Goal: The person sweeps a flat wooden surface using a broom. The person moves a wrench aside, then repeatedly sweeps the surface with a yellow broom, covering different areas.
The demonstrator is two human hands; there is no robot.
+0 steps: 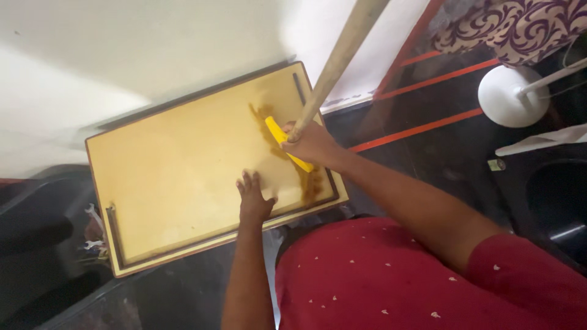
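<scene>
At the far left I see a dark seat [36,244] in shadow, and just beside it some small clutter [95,235] I cannot make out. Next to that lies the board [171,165], a pale yellow rectangular panel with a thin dark frame strip along its near and left edges. It sits tilted in my view, its far edge against the white wall [153,43], its near edge over the dark floor [428,153].

My left hand [252,198] rests flat on the board near its lower right part, palm down, fingers spread wide and holding nothing. Right of it, a brown stain [309,186] runs in a streak from the board's upper middle down toward its right corner.

My right hand [312,142] is closed tight around a wooden stick [339,58] that rises up and out of the top of the view. Under that fist, touching the board across the stain, is a yellow flat piece [278,134]; I cannot tell whether it is joined to the stick.

Below are my red dotted shirt [391,281] and bare forearms. Farther right, red lines [428,125] cross the floor, then a white round base [510,95] with a thin pole, and a patterned purple cloth [520,24] at the top corner.
</scene>
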